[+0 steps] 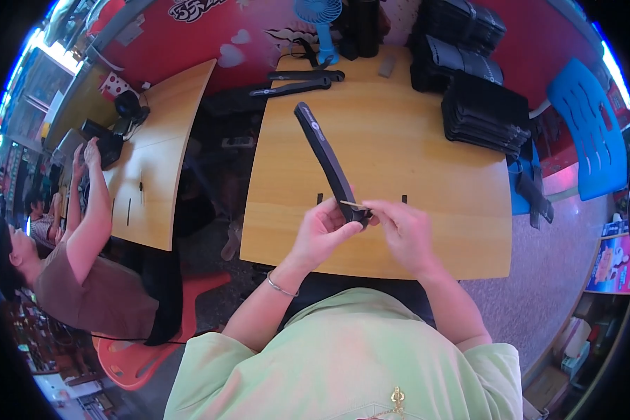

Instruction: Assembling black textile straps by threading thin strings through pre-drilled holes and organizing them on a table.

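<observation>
My left hand (pixel 316 236) is closed round the lower end of a long black padded strap (pixel 323 150), which slants up and left above the table (pixel 434 168). Pale markings show along the strap's upper part. A thin tan stick (pixel 352 204) lies across the strap near its lower end. Close against that end, my right hand (pixel 404 234) pinches the stick between thumb and fingers. Both hands meet at the strap's end, and fingers partly hide what is there. Small black strips (pixel 320 199) (pixel 404 199) are on the tabletop at either side.
Two similar black straps (pixel 306 75) lie at the table's far left, near a blue fan (pixel 320 21). Stacks of flat black cases (pixel 486 112) fill the far right. A blue chair (pixel 588 126) stands on the right. Another person (pixel 94 280) sits at a second table (pixel 161 154) on the left.
</observation>
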A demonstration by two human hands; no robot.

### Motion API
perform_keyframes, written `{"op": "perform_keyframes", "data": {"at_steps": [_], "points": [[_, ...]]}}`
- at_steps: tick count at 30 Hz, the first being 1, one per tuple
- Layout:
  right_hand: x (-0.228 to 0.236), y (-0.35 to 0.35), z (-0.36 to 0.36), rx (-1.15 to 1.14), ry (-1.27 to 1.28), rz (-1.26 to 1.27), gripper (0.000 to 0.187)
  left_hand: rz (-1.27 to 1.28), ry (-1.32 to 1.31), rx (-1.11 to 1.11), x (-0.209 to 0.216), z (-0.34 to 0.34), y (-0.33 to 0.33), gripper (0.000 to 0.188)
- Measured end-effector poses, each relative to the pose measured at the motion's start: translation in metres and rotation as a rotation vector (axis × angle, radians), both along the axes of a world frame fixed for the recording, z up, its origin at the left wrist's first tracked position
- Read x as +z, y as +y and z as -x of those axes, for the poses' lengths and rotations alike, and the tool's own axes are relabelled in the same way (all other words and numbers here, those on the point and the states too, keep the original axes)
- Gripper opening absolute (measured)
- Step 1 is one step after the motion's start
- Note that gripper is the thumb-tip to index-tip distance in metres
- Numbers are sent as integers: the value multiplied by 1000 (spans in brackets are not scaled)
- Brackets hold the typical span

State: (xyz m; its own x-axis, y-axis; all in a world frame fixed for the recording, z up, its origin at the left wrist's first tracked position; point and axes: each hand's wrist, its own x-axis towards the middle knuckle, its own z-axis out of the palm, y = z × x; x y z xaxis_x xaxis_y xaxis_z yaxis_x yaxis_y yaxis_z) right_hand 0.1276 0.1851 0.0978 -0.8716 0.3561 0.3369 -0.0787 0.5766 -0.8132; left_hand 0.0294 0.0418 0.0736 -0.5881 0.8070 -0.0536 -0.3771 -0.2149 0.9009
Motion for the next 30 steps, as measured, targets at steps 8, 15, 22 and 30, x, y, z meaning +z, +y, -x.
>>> {"op": "perform_keyframes", "data": {"at_steps": [8, 15, 22, 30], "points": [[27, 38, 0, -33, -45, -192, 26, 105, -81, -259, 3, -14, -20, 41], [27, 17, -23, 127, -365, -260, 42, 28, -294, 86, -8, -11, -7, 28], [21, 6, -29, 131, -398, 4, 42, 213, -221, -68, 5, -17, 1, 20], [26, 16, -31, 149, -495, 142, 31, 126, -323, 20, 0, -12, 2, 13]]}}
